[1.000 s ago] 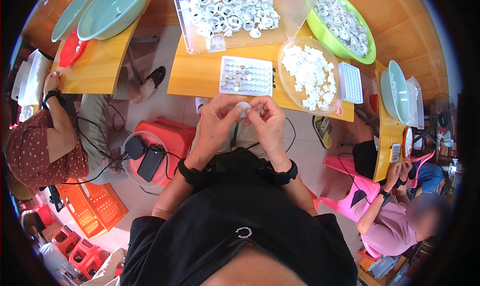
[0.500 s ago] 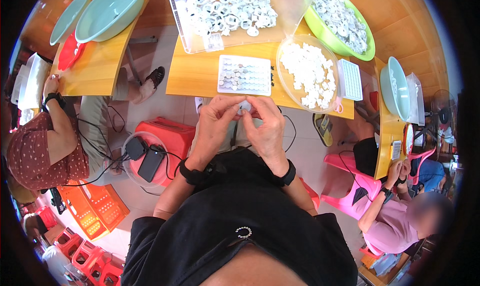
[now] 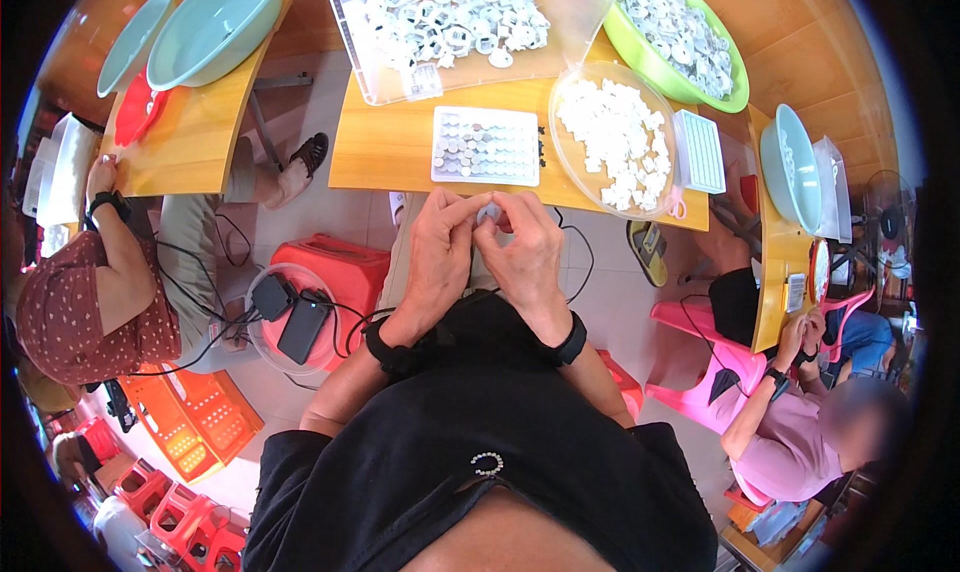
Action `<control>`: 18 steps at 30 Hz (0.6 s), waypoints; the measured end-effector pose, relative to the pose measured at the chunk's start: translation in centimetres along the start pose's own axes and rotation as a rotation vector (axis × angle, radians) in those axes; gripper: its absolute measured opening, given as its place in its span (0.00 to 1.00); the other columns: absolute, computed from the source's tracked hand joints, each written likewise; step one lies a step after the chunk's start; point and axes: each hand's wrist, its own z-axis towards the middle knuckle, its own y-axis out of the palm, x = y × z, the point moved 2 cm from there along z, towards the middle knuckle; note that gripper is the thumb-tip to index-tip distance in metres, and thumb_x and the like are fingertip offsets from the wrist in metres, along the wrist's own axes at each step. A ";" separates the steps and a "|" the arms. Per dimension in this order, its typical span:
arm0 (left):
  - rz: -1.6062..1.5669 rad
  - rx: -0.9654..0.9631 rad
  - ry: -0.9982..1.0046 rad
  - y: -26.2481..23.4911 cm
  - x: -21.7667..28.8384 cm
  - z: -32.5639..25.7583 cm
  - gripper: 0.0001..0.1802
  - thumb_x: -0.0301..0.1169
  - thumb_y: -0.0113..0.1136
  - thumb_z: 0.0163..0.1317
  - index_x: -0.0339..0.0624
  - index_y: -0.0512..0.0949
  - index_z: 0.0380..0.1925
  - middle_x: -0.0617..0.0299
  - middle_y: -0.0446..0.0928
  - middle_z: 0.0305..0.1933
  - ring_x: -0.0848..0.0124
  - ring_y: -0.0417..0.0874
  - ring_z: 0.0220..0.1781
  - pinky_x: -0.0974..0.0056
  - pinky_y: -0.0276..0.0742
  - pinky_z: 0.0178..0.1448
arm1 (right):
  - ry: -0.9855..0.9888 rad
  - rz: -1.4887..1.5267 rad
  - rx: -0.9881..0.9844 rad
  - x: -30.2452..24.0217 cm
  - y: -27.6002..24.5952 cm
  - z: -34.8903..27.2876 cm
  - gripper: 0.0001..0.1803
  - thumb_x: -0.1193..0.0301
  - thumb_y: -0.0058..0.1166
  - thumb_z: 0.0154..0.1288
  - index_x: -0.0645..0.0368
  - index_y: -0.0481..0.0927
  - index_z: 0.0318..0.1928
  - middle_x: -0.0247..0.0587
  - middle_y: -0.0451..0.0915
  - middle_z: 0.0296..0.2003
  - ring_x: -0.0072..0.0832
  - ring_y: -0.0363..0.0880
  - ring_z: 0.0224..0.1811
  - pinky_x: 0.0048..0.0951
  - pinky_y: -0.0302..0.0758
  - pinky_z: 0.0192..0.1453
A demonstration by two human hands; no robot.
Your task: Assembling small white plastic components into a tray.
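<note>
Small pale round plastic piece [image 3: 489,213], shown pinched between the fingertips of both hands, just off the near edge of the yellow-brown wooden bench [image 3: 385,157]. The piece is probably light and fairly stiff, with a smooth surface that may slip under the fingertips; any thin edges could crack or bend if squeezed hard, though its finer detail is too small and too much covered to tell. Its rim appears the best place to take hold, thumb against index finger, leaving the middle free. Left hand [image 3: 440,257]: thumb and index finger closed on the left side of the piece, the other fingers curled. Right hand [image 3: 525,257]: thumb and index finger likewise closed on its right side, a small gap showing within the curl. The piece thus lies between the two hands, at their far ends, and near the white rectangular plastic tray [image 3: 520,172], which rests on the bench beyond it; the clear round plastic tub [image 3: 590,194] of small white parts [image 3: 610,132] stands farther to the right.
</note>
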 end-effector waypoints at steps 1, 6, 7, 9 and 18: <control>0.001 -0.001 0.000 0.0 0.0 0.0 0.12 0.19 0.49 0.60 0.38 0.79 0.42 0.61 0.67 0.28 0.73 0.69 0.31 0.71 0.65 0.37 | 0.001 0.000 0.001 0.0 0.0 0.0 0.11 0.80 0.56 0.45 0.64 0.75 0.34 0.45 0.72 0.26 0.41 0.75 0.23 0.36 0.72 0.25; 0.036 0.010 0.020 0.3 -0.1 -0.2 0.11 0.19 0.49 0.61 0.36 0.79 0.41 0.61 0.68 0.28 0.72 0.70 0.32 0.71 0.66 0.38 | -0.035 -0.045 0.002 0.3 0.0 -0.1 0.10 0.80 0.56 0.45 0.63 0.75 0.32 0.45 0.72 0.26 0.43 0.75 0.21 0.36 0.72 0.23; 0.036 0.007 0.021 0.4 -0.1 -0.1 0.11 0.19 0.49 0.61 0.36 0.79 0.41 0.61 0.68 0.28 0.72 0.70 0.32 0.71 0.66 0.38 | -0.033 -0.046 0.004 0.4 0.0 -0.1 0.10 0.80 0.56 0.45 0.63 0.75 0.32 0.45 0.72 0.26 0.43 0.75 0.21 0.36 0.72 0.23; 0.033 0.002 0.001 0.4 0.0 -0.1 0.11 0.19 0.49 0.61 0.36 0.79 0.41 0.60 0.68 0.29 0.71 0.70 0.33 0.71 0.67 0.39 | -0.041 -0.067 0.016 0.4 0.0 0.0 0.09 0.79 0.56 0.44 0.63 0.75 0.30 0.45 0.71 0.25 0.44 0.74 0.21 0.37 0.72 0.23; -0.317 -0.004 -0.109 0.3 -0.3 0.6 0.09 0.19 0.53 0.58 0.34 0.78 0.39 0.65 0.73 0.35 0.76 0.75 0.39 0.72 0.74 0.43 | 0.236 0.457 0.023 1.6 -0.6 0.4 0.09 0.83 0.58 0.51 0.64 0.78 0.35 0.41 0.76 0.29 0.25 0.79 0.25 0.23 0.75 0.27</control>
